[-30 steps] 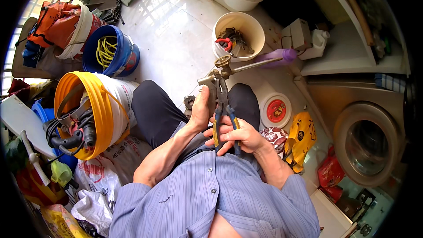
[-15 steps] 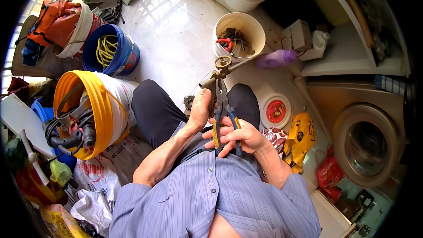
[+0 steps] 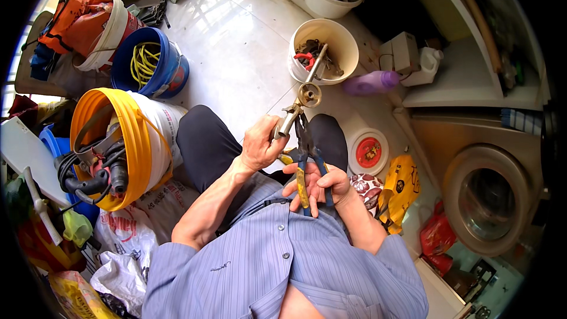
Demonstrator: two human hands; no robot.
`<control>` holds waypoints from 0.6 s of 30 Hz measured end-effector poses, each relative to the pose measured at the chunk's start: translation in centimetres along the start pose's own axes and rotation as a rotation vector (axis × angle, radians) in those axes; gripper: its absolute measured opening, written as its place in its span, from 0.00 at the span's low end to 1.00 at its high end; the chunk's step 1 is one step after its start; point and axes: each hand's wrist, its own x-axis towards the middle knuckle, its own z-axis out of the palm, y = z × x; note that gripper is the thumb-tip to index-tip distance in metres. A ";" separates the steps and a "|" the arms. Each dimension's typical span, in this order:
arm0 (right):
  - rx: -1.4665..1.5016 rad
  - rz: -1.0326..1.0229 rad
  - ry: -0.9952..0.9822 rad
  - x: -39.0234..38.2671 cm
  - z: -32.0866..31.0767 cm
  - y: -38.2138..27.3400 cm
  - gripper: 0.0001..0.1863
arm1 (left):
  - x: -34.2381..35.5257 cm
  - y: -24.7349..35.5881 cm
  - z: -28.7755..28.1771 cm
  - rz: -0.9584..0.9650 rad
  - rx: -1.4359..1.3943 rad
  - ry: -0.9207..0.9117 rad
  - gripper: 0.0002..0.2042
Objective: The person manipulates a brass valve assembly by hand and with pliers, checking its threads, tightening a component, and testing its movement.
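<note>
My left hand (image 3: 264, 140) is closed around the lower end of a worn metal pipe fitting (image 3: 289, 119). A round brass-coloured collar (image 3: 309, 95) sits on it, and a long thin pipe juts from it toward the cream bucket. Pliers (image 3: 303, 180) with blue and yellow handles are in my right hand (image 3: 332, 184), its fingers around and between the spread handles. The plier jaws (image 3: 304, 127) point away from me and lie against or just beside the fitting; the exact contact is hard to see. Below my left hand a small yellow piece (image 3: 286, 158) shows, mostly hidden.
Ahead stands a cream bucket (image 3: 345, 34) with metal parts and a red-handled tool. To the left are a yellow-rimmed bucket (image 3: 142, 159) of power tools and a blue bucket (image 3: 173, 74) with yellow hose. A purple bottle (image 3: 369, 84), round lid (image 3: 381, 165) and washing machine (image 3: 460, 165) are at right.
The fitting has turned, its pipe now pointing away from me over the cream bucket. My left hand has rolled to back-up and closed around it. The pliers have shifted slightly right and nearer.
</note>
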 end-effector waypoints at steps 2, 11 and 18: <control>0.026 -0.008 -0.040 0.1 -0.3 0.2 0.45 | 0.0 0.1 -0.1 0.064 0.050 0.012 0.10; 0.046 -0.094 0.042 1.0 3.2 1.0 0.42 | -0.7 -0.1 0.8 -0.197 -0.127 0.025 0.06; 0.015 -0.143 0.122 0.9 4.6 1.0 0.36 | -0.9 0.4 1.5 -0.195 -0.166 0.023 0.08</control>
